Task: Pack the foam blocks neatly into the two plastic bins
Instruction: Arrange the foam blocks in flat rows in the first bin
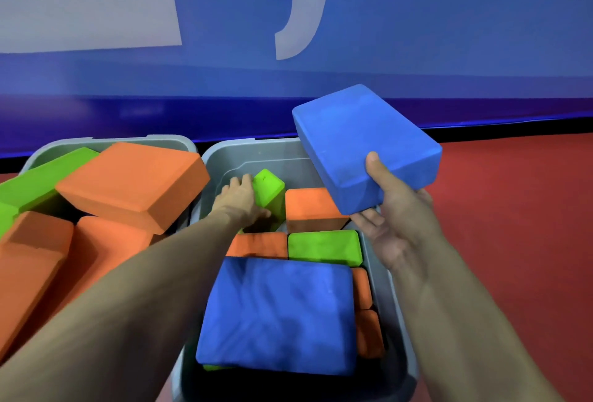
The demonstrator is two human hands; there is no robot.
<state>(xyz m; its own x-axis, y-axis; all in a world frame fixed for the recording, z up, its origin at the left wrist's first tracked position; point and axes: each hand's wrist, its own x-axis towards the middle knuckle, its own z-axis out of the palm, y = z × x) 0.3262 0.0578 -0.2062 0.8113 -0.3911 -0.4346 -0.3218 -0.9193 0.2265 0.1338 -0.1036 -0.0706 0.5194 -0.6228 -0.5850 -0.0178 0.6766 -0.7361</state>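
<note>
Two grey plastic bins stand side by side on the floor. The left bin (179, 141) is heaped with orange blocks (134, 183) and a green block (35, 186) that rise above its rim. In the right bin (390, 276) lie a large blue block (279, 315), orange blocks (308, 206) and a green block (324, 247). Deep inside that bin my left hand (239, 199) grips a tilted green block (269, 190) at the far end. My right hand (394, 209) holds another blue block (365, 145) in the air over the right bin's far right corner, thumb on its near face.
A red floor (513, 209) spreads to the right of the bins. Behind them runs a blue wall (417, 32) with white markings and a black strip along its base.
</note>
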